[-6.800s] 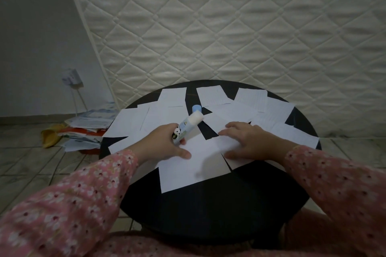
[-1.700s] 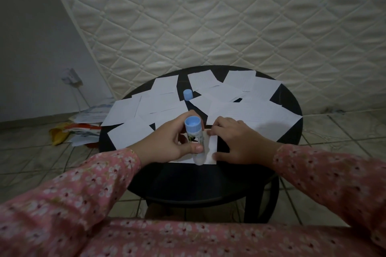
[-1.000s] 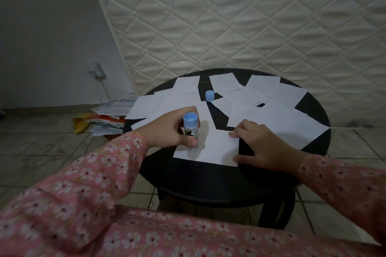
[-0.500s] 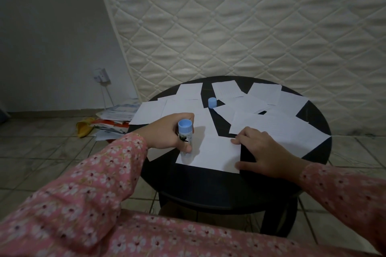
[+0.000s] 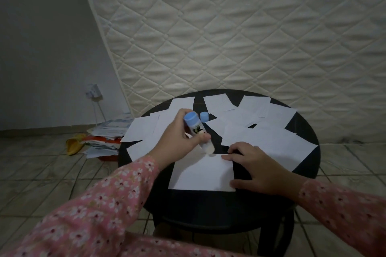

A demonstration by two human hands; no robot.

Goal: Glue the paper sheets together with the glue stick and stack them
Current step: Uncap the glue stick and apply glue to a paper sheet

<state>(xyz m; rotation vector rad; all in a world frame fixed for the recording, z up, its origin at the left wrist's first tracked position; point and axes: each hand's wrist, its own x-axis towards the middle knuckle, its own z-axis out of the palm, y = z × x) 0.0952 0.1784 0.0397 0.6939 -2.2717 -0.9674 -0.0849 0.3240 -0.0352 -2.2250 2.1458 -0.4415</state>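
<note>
My left hand [image 5: 174,142] grips the glue stick [image 5: 198,132], white with a blue base, tilted so its glue tip touches the far edge of a white paper sheet [image 5: 201,174] near the table's front. My right hand [image 5: 258,168] rests on that sheet's right edge, fingers spread, holding it flat. The blue cap [image 5: 204,116] stands alone on the table behind the stick. Several more white sheets [image 5: 269,140] lie scattered and overlapping across the back and sides of the round black table [image 5: 208,210].
A quilted mattress [image 5: 240,27] leans against the wall behind the table. On the tiled floor to the left lies a pile of papers [image 5: 106,137] with a yellow item [image 5: 73,146], below a wall socket [image 5: 93,91].
The glue stick has moved from the sheet's left side up and right to its far edge and now leans over. My right hand stays on the sheet's right edge.
</note>
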